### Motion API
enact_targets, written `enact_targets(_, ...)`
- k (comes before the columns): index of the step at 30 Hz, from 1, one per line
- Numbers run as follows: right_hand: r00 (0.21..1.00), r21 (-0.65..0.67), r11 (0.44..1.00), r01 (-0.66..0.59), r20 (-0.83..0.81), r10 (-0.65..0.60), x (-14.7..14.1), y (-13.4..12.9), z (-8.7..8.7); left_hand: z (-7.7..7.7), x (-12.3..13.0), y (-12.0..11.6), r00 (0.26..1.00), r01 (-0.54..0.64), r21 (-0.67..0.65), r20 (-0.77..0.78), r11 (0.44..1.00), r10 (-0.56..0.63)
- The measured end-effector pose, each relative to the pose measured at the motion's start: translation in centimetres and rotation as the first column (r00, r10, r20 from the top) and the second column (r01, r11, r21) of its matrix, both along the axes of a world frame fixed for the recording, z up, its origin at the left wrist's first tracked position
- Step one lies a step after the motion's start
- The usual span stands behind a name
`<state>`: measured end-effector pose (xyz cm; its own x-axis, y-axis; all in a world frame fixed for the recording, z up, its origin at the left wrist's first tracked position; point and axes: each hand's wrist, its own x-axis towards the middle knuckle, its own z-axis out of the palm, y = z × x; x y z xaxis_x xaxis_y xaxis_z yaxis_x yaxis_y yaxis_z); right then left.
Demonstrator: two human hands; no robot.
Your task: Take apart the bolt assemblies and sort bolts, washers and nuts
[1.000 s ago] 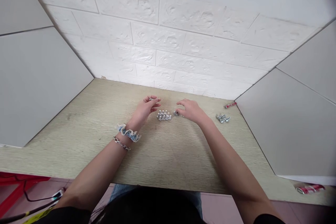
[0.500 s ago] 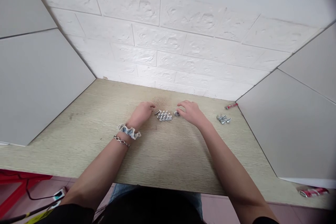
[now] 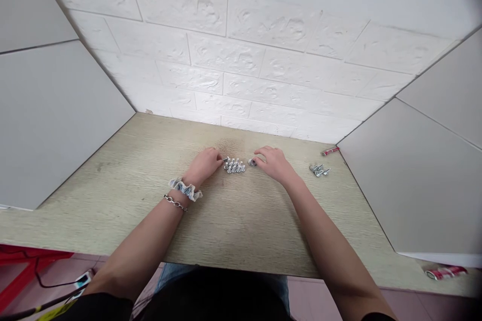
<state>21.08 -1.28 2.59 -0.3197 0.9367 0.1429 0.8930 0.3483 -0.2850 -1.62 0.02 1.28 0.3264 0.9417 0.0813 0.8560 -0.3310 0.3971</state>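
Observation:
My left hand (image 3: 208,163) rests on the table, its thumb and fingers pinched on the end of a silver bolt (image 3: 226,159). That bolt lies at the back left of a tight cluster of silver bolts (image 3: 235,166), several of them standing in rows. To the right of the cluster is a small round metal piece (image 3: 252,162), perhaps a washer or nut. Beside it hovers my right hand (image 3: 273,161), thumb and index finger apart, with the thumb tip close to the piece; whether they touch I cannot tell.
A loose pile of silver screws (image 3: 320,170) lies to the right on the wooden table (image 3: 241,220). Behind it is a red cylinder (image 3: 330,151), and a red can-like cylinder (image 3: 446,273) lies at the front right. White brick wall (image 3: 241,60) and grey side panels (image 3: 68,125) enclose the table.
My left hand's fingers have moved slightly right and down and closed on the bolt's end. The right hand has hardly moved. The whole view has shifted a little.

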Motion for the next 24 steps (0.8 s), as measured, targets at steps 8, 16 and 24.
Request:
enact_targets(8,0.999,0.009,0.999,0.031,-0.039,-0.031,0.3,-0.1,0.1,0.2,-0.2,0.3,0.987,-0.092,0.022,0.134,0.996,0.088)
enact_targets(16,0.998,-0.142,0.990,-0.025,0.054,0.033,0.2,0.4,-0.1,0.1,0.0,0.5,0.990,0.013,0.009,0.139,1.000,-0.014)
enact_targets(24,0.973,-0.257,0.965,-0.043,0.210,0.099,-1.3,1.3,0.7,0.5,0.0,0.3,0.992,0.030,0.000,0.121,1.000,-0.030)
